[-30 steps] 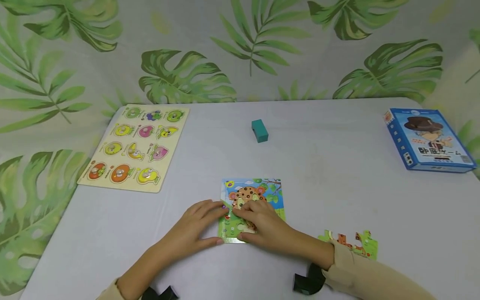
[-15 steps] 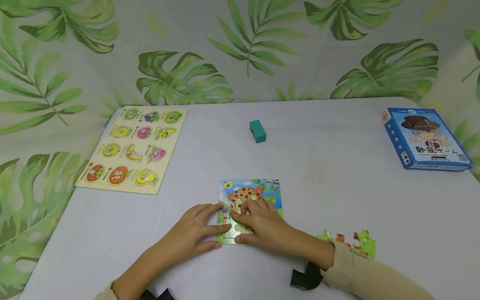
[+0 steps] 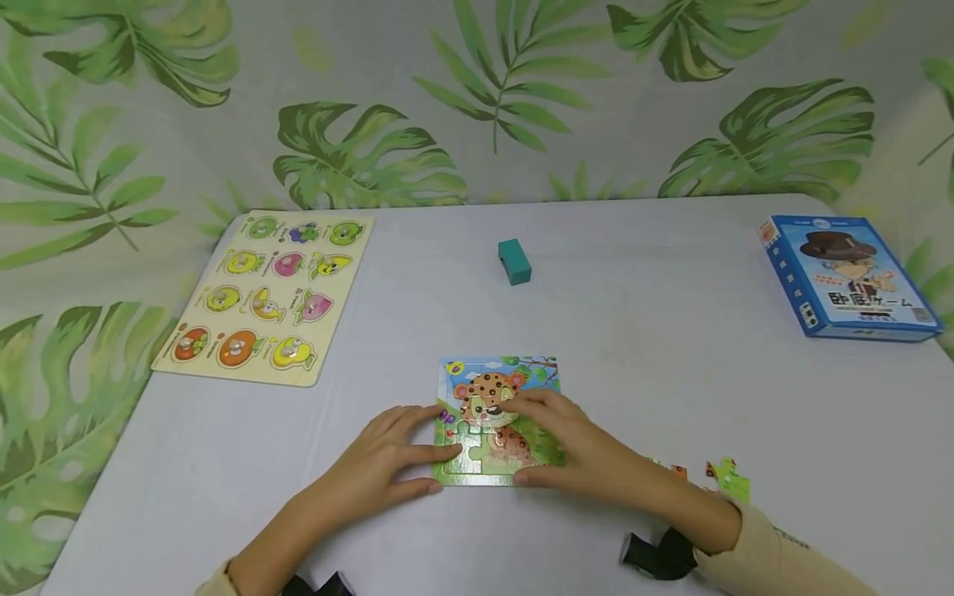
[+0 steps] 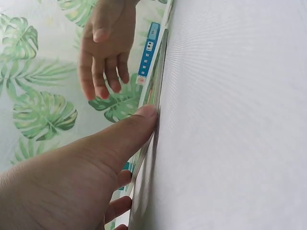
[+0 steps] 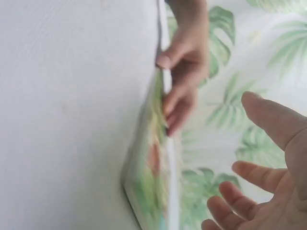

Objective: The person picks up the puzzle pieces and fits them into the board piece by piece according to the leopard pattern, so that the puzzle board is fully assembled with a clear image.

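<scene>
A small jigsaw puzzle (image 3: 507,451) with a spotted leopard picture lies flat on the white table, near the front. Its lower part looks paler, with piece outlines visible. My left hand (image 3: 395,459) rests at its left side: the thumb touches the near left corner and fingertips lie on the left border. In the left wrist view that thumb (image 4: 139,117) meets the board's edge. Spread and loosely bent, my right hand (image 3: 577,439) hovers over the puzzle's right side. The right wrist view shows its palm (image 5: 292,191) with nothing in it.
Loose jigsaw pieces (image 3: 734,480) lie right of the puzzle, partly hidden by the right forearm. A fruit peg board (image 3: 253,323) lies at the left, a teal block (image 3: 514,261) at the back, a blue game box (image 3: 853,281) at the right. Leafy cloth hangs behind.
My right hand has lifted off the puzzle's middle and shifted right, its fingers straightening. The left hand's index finger and thumb spread apart along the left border, then stayed there.
</scene>
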Available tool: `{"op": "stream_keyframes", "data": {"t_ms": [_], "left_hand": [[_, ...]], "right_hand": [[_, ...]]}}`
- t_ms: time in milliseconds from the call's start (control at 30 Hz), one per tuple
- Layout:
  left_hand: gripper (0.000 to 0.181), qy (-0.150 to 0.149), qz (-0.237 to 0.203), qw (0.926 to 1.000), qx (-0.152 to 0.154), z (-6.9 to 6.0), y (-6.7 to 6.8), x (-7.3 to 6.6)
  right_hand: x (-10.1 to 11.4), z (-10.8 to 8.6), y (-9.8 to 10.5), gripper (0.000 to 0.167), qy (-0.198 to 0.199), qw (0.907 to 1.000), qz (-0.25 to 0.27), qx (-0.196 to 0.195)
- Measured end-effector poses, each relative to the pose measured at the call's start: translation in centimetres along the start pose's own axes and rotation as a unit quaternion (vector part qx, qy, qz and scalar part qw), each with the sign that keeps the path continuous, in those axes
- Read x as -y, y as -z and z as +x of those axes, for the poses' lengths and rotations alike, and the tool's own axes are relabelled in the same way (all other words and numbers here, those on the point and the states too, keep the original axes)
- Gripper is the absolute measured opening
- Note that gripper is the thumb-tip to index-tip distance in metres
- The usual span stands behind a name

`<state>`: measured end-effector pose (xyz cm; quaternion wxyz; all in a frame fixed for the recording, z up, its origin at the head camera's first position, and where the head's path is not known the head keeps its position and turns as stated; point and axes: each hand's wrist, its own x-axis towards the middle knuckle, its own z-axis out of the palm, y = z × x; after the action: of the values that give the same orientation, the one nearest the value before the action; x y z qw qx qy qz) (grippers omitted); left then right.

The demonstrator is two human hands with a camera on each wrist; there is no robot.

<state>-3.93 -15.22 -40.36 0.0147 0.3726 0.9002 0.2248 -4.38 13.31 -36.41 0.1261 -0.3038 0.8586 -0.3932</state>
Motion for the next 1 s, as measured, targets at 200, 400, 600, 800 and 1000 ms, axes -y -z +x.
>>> {"op": "stream_keyframes", "data": {"t_ms": [200, 400, 600, 800, 1000], "left_hand": [[0.042, 0.001, -0.005, 1.0, -0.004, 0.0, 0.0, 0.0], [0.042, 0.005, -0.006, 1.0, -0.001, 0.0, -0.1, 0.0], [0.041, 0.008, -0.006, 0.9999, 0.001, 0.0, -0.2, 0.0], [0.041, 0.009, -0.01, 0.9999, 0.001, 0.0, -0.2, 0.0], [0.041, 0.007, -0.009, 0.9999, -0.002, 0.0, -0.1, 0.0]], "right_hand": [[-0.2, -3.7, 3.3, 0.074, -0.017, 0.9948, -0.015, -0.099], [-0.7, -7.7, 5.5, 0.081, -0.048, 0.983, -0.046, -0.171], [-2.7, -10.5, 5.3, 0.084, -0.063, 0.9765, -0.045, -0.201], [-4.8, -12.0, 4.2, 0.081, -0.073, 0.9781, -0.04, -0.191], [-6.4, -12.4, 3.6, 0.079, -0.086, 0.9831, -0.076, -0.143]]}}
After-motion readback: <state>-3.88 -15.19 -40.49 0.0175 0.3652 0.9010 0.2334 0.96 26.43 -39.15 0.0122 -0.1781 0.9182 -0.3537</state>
